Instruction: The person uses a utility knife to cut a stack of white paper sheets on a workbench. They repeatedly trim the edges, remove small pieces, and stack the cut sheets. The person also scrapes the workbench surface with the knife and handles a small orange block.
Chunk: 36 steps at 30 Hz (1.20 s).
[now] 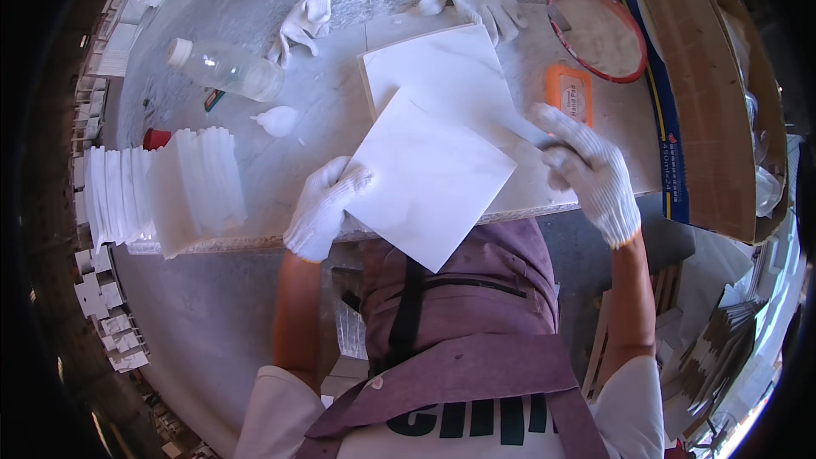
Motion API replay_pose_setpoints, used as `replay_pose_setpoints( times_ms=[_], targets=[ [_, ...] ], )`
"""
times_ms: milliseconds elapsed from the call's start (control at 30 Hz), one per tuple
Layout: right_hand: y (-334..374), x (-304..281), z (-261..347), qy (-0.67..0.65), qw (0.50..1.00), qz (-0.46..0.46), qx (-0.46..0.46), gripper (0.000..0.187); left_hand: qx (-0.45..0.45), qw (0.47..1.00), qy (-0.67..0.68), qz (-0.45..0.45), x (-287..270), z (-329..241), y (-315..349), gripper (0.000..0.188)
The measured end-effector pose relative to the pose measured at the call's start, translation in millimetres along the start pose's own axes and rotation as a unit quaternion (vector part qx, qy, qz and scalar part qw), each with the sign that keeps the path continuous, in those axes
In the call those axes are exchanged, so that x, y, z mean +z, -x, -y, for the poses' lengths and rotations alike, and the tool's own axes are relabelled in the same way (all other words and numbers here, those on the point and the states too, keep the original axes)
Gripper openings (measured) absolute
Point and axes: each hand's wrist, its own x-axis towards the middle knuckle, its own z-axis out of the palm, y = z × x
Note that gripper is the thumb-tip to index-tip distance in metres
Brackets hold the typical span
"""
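Left hand [327, 208]: in a white knitted glove; fingers closed on the left corner of a square white tile [433, 178].
Square white tile: held cornerwise across the near edge of the tabletop [327, 123], lowest corner over the person's purple apron [467, 374]; far corner overlaps a lower tile [438, 59] in view, contact between the two not discernible.
Right hand [595, 174]: matching glove; fingers closed about a flat grey blade [525, 130], its tip directed left, near the lower tile's right side.
Left of the tiles: clear capped bottle [225, 70], on its side; white bulb with nozzle [278, 121], near the bottle; row of white slabs [195, 187], at the near edge.
Beyond: two loose white gloves, one crumpled [308, 21], one spread flat [480, 2] at the lower tile's far edge.
Right: red-rimmed disc [599, 32]; orange pad [557, 85], near the right hand; open cardboard box [710, 85].
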Motion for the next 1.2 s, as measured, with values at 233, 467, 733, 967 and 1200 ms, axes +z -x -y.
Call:
replay_pose_setpoints(
  times_ms=[233, 467, 733, 967, 1200],
  targets=[
    [-44, 5, 5, 0.117, 0.98, 0.159, -0.022, 0.032, 0.029, 0.999, 0.01, -0.022, 2, 10, -2, 0.027],
    [-47, 10, -3, 0.124, 0.976, 0.153, -0.093, 0.033, 0.012, 0.999, -0.004, -0.044, 7, 4, 2, 0.027],
    [-30, 11, 3, 0.16, 0.975, 0.14, -0.068, 0.033, 0.014, 0.998, -0.001, -0.064, 9, 7, 2, 0.028],
    [-37, 16, 5, 0.214, 0.959, 0.104, -0.153, 0.032, 0.031, 0.997, -0.003, -0.064, 10, 8, 1, 0.027],
    [-25, 6, 8, 0.251, 0.951, 0.147, -0.103, 0.033, 0.033, 0.997, 0.027, -0.063, 9, 11, 0, 0.028]
  ],
)
